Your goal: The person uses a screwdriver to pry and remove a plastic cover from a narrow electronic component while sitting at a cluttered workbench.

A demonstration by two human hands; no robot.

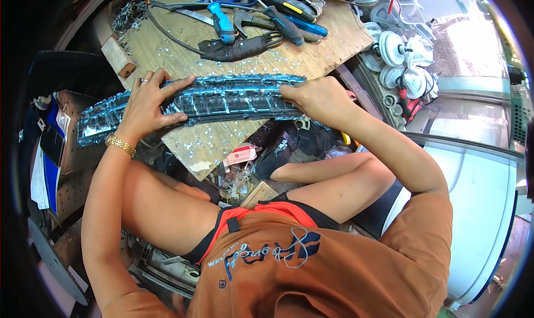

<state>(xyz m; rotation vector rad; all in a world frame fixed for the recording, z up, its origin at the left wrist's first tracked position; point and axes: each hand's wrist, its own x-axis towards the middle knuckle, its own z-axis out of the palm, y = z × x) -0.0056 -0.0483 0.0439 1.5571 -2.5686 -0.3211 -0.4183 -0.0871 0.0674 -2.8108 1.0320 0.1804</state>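
A long, slightly curved dark strip (222, 104) with ribbed sections and shiny blue film lies across the near part of a wooden board. My left hand (153, 101) rests on its left half, fingers and thumb spread over the top face. There is a ring on one finger and a gold-coloured band on the wrist. Towards the strip's right end, my right hand (320, 98) is closed, thumb and forefinger pressed at the film. Whatever is inside that fist is hidden; a small red tip shows beside its outer edge.
On the board (167, 56) lie a blue screwdriver (222, 23), a hammer (250, 22), a black cloth-wrapped tool (233, 49) and scattered shiny scraps. White plastic motor-like parts (392, 48) crowd the right. Blue folders (50, 168) stand left; a red-and-white packet (242, 154) lies below.
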